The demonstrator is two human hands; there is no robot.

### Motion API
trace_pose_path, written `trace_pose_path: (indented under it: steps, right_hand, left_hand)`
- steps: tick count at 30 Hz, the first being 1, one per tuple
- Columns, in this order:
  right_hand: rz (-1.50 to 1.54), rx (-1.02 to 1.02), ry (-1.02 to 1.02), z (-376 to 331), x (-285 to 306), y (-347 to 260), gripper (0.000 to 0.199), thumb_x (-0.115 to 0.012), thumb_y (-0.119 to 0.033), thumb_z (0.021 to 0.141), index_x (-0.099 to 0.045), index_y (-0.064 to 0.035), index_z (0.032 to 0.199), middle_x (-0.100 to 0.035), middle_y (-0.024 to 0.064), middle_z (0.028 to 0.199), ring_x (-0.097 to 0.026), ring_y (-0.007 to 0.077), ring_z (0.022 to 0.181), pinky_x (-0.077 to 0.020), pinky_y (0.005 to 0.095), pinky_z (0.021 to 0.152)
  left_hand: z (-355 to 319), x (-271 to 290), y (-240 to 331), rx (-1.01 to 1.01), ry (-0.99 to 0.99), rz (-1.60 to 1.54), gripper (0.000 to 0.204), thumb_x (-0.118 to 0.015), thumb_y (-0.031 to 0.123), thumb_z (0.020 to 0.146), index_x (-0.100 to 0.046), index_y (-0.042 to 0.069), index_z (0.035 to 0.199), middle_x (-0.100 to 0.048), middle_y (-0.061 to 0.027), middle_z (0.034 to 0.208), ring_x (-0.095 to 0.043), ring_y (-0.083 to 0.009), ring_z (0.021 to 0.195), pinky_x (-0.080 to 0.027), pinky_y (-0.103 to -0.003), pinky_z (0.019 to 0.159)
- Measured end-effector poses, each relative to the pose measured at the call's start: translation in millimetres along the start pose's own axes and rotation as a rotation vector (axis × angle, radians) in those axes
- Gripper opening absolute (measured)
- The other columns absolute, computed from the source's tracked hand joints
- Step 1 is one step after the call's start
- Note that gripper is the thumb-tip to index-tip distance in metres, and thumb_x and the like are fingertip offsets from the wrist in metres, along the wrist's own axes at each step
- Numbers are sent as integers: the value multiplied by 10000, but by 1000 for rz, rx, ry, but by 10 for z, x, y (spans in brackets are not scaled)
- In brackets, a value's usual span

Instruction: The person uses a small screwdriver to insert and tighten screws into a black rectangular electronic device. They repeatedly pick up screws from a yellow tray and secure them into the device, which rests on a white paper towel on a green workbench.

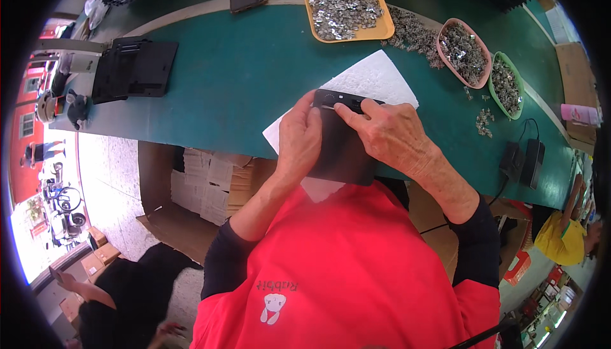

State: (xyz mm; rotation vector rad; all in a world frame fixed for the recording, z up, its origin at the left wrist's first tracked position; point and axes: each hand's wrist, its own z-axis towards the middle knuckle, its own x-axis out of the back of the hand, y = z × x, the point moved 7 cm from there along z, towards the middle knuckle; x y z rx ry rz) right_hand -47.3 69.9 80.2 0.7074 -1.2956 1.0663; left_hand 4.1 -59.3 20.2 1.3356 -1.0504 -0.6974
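Observation:
A flat black plastic panel [340,148] lies on a white foam sheet [372,78] at the near edge of the green table [248,75]. My left hand [298,139] rests on the panel's left side, thumb and fingers pressing at its top edge. My right hand [388,134] covers the panel's right side, its fingers pinching at the same top edge. Whether a small metal piece sits between the fingertips cannot be told.
An orange tray [347,11], a pink dish [463,53] and a green dish [507,85] hold several small metal parts; loose ones lie between them. Black panels [133,69] are stacked at the left. Two black boxes [525,161] sit at right. Cardboard boxes and other people are below the table.

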Motion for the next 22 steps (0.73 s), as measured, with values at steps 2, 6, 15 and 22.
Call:
trace_pose_path:
  steps: [2,6,15,22]
  right_hand:
    - [-29,19,-25,40,36,-17,267,-570,-125,810,-637,-101,1067,-554,36,709,-621,186,552,-489,308,487]
    - [-106,90,-100,137,81,-94,153,-585,-125,800,-601,-86,946,-572,44,699,-637,205,568,-496,313,495]
    - [-196,236,-382,446,102,-195,253,-614,-96,792,-658,-9,1025,-650,110,694,-673,243,604,-508,339,511]
    - [-210,336,-253,799,204,-543,409,-680,-89,763,-618,-6,1159,-701,155,793,-708,281,716,-551,386,620]
  left_hand:
    - [-16,-2,-36,37,-6,10,333,-432,64,934,-573,-40,1218,-667,-181,920,-623,-203,762,-491,-330,728]
    - [-21,-3,-62,35,4,26,333,-435,67,930,-576,-19,1220,-664,-207,925,-638,-237,788,-489,-341,749]
    - [35,-48,-139,-30,-1,-70,337,-435,55,907,-581,-10,1204,-661,-221,972,-643,-331,845,-488,-388,783]
    - [55,419,-224,-180,232,141,230,-508,167,855,-594,2,990,-614,-282,886,-603,-447,861,-459,-500,803]
